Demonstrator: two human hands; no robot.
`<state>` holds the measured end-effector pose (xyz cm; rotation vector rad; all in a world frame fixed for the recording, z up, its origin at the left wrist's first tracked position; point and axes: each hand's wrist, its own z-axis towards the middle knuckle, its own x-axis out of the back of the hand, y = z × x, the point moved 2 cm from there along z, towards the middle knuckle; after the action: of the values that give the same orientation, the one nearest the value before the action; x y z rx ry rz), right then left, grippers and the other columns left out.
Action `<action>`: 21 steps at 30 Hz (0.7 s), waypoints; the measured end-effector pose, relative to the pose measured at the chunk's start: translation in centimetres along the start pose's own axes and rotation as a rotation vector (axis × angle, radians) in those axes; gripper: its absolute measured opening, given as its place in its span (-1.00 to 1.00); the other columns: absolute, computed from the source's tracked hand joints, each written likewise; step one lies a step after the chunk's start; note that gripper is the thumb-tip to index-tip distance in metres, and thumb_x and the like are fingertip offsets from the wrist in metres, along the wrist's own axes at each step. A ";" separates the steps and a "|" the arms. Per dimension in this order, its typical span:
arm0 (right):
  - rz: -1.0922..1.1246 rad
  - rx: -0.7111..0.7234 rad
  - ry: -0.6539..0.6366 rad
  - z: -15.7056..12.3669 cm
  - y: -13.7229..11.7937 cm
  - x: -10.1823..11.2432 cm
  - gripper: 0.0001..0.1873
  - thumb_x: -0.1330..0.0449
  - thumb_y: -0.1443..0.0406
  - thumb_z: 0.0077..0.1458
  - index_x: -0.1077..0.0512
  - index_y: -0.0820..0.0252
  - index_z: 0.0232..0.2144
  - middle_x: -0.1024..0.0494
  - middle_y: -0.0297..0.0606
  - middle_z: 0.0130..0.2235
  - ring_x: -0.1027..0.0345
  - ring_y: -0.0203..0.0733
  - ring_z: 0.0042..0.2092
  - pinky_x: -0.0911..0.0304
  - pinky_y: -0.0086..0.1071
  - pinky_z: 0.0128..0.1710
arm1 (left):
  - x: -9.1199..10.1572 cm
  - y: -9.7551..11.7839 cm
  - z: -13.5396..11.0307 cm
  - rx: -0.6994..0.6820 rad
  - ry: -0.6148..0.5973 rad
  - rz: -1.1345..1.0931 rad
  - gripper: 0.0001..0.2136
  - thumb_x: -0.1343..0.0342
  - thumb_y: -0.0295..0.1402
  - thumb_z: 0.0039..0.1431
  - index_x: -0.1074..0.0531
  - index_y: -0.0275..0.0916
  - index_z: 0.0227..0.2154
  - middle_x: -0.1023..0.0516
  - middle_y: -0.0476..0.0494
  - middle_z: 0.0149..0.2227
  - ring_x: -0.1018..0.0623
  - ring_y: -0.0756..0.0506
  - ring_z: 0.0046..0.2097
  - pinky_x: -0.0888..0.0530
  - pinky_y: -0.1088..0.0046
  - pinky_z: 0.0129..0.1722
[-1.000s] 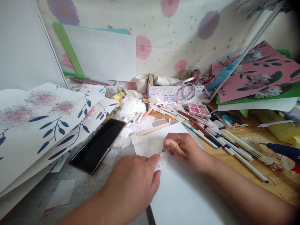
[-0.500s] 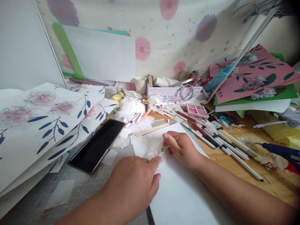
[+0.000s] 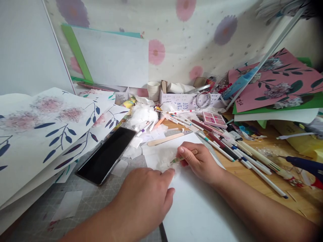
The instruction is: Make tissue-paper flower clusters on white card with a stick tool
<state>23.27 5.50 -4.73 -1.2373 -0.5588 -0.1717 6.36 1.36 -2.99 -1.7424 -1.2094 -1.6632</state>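
Note:
In the head view, my right hand [image 3: 198, 160] pinches a slim green-patterned stick [image 3: 176, 160], its tip slanting down to the left. I cannot make out the kind of stick. Under that tip, a thin tuft of white cotton-like fluff [image 3: 164, 161] lies on a white sheet of paper [image 3: 194, 201]. My left hand [image 3: 148, 198] rests palm down at the near side of the fluff, index finger stretched out and touching it, thumb apart. Its other fingers are mostly hidden. A flat wooden stick [image 3: 165, 139] lies across the sheet's far edge.
A black phone [image 3: 107, 156] lies on the grey cutting mat [image 3: 85, 208]. Left stand flower pictures [image 3: 55, 124]; behind are a cotton heap [image 3: 143, 114] and paper cups [image 3: 153, 90]. Several markers [image 3: 242, 154], a pink palette [image 3: 214, 119] and a glue gun [image 3: 302, 164] are right.
The view has shifted slightly, so the scene sits a little further right. The stick's tip has moved a little left over the fluff and shows more. My left hand stays nearly in place.

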 end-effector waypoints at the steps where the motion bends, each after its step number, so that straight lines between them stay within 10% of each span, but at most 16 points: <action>1: -0.001 -0.010 0.010 0.1 0.1 0.0 -0.54 0.04 0.06 0.25 -0.36 0.22 -0.54 -0.35 -0.38 -0.61 -0.22 -0.36 -0.55 -0.12 -0.49 -0.52 | 0.0 0.0 0.0 0.004 -0.006 0.000 -0.69 0.09 -0.24 0.20 -0.40 -0.07 -0.03 -0.60 -0.15 -0.35 -0.58 -0.29 -0.29 -0.44 0.14 -0.32; 21: -0.016 0.021 0.214 1.8 0.4 3.6 -0.53 0.09 0.05 0.26 -0.32 0.19 -0.55 -0.36 -0.30 -0.49 -0.25 -0.25 -0.41 -0.18 -0.38 -0.36 | 0.7 0.3 -0.2 -0.030 0.025 0.001 -0.73 0.08 -0.29 0.18 -0.37 -0.16 -0.09 -0.58 -0.16 -0.40 -0.57 -0.28 -0.36 -0.44 0.21 -0.42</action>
<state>25.95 7.96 -2.92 -1.1777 -0.3838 -0.3071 6.38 1.23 -2.18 -1.7347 -1.1782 -1.7058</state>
